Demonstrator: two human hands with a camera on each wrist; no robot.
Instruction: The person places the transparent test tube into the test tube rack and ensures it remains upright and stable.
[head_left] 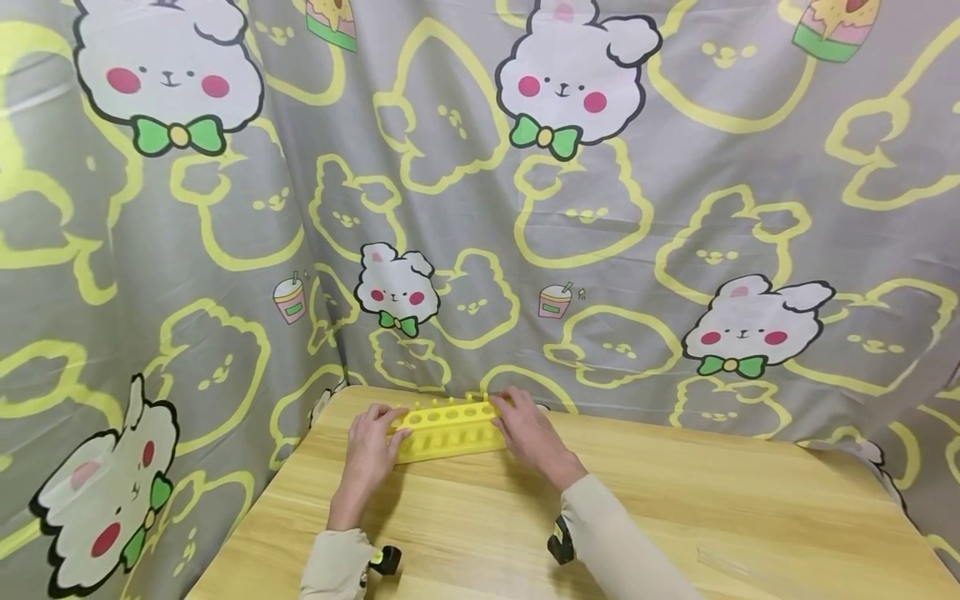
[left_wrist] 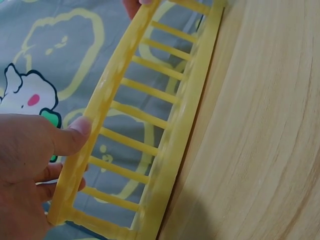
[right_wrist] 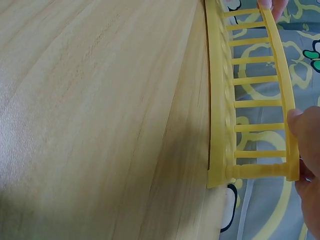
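A yellow test tube rack [head_left: 450, 433] stands near the far edge of the wooden table, with a row of round holes along its top and small pegs behind them. My left hand [head_left: 371, 437] grips the rack's left end. At the opposite end, my right hand [head_left: 531, 433] holds the top. In the left wrist view, the left thumb [left_wrist: 80, 127] lies on the rack's upper bar [left_wrist: 107, 92] with fingers beneath. The right wrist view shows the right hand [right_wrist: 309, 140] pinching the upper bar near the end post. Thin rods join the upper and lower parts.
The wooden table [head_left: 480, 517] meets a grey patterned curtain [head_left: 600, 333] right behind the rack. More curtain hangs on the left. A faint clear object [head_left: 738, 567] lies at the table's front right. Dark wrist devices sit at both beige sleeves [head_left: 611, 533].
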